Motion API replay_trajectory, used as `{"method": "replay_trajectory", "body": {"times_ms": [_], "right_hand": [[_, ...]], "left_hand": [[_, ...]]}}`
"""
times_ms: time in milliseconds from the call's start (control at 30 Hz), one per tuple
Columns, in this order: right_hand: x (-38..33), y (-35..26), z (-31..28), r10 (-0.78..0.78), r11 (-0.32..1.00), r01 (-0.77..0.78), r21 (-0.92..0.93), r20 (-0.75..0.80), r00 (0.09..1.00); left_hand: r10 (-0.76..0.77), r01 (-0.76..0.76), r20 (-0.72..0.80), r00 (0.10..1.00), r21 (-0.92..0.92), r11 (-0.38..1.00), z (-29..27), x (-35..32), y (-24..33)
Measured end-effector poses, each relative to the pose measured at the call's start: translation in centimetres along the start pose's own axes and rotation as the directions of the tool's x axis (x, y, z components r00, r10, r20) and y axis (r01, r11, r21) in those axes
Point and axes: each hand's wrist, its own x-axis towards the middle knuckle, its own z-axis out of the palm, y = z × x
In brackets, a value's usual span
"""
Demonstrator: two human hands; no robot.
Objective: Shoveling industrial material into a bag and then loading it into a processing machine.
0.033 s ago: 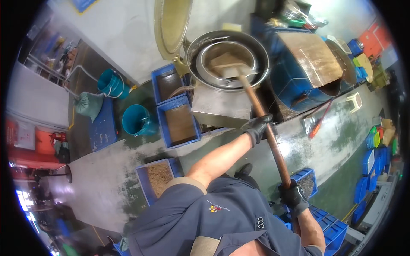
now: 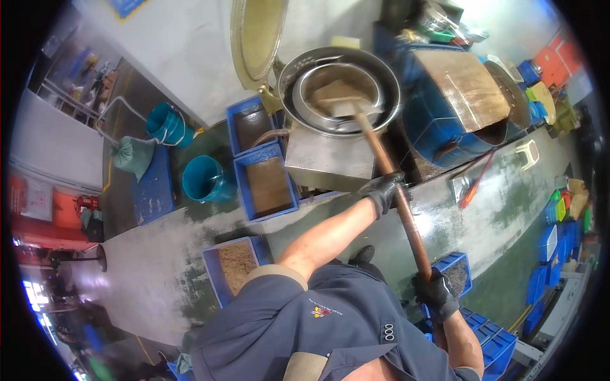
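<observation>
Both of my hands, in dark gloves, grip a shovel by its long wooden handle [image 2: 413,232]. My left hand [image 2: 382,193] is wrapped round the middle of the handle, and my right hand [image 2: 436,294] closes on its near end. The handle slants away from me to the upper left. Its pale blade [image 2: 348,108] is inside a round metal bowl [image 2: 305,80], over or in brown loose material [image 2: 340,89]; blur hides which. That bowl sits within a larger dark-rimmed round drum [image 2: 395,70] of a machine with a metal housing [image 2: 327,155].
Blue bins [image 2: 293,202] with brownish contents stand left of the machine, beside a teal bucket [image 2: 202,181]. A bin of tan shavings [image 2: 236,265] lies nearer me. A blue barrel-like container [image 2: 432,127] stands right; a small white stool [image 2: 527,154] is beyond. A raised round lid [image 2: 257,41] is behind.
</observation>
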Motion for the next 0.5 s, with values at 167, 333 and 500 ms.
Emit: {"method": "replay_trajectory", "body": {"times_ms": [167, 333, 500], "right_hand": [[1.5, 4.3, -2.0, -0.152, 0.803, -0.117, 0.585, 0.39, 0.908], [4.3, 8.8, -6.1, -0.371, 0.555, -0.404, 0.727, 0.651, 0.662], [6.4, 6.7, -6.8, -0.154, 0.9, -0.001, 0.435, 0.321, 0.934]], "left_hand": [[0.101, -0.091, 0.119, 0.988, -0.087, 0.992, 1.7, 2.6, -2.3], [0.168, -0.142, 0.175, 0.97, -0.151, 0.978, 8.6, -3.6, 1.1], [0.281, -0.28, -0.017, 0.96, 0.041, 0.959, 8.9, 1.1, -0.3]]}}
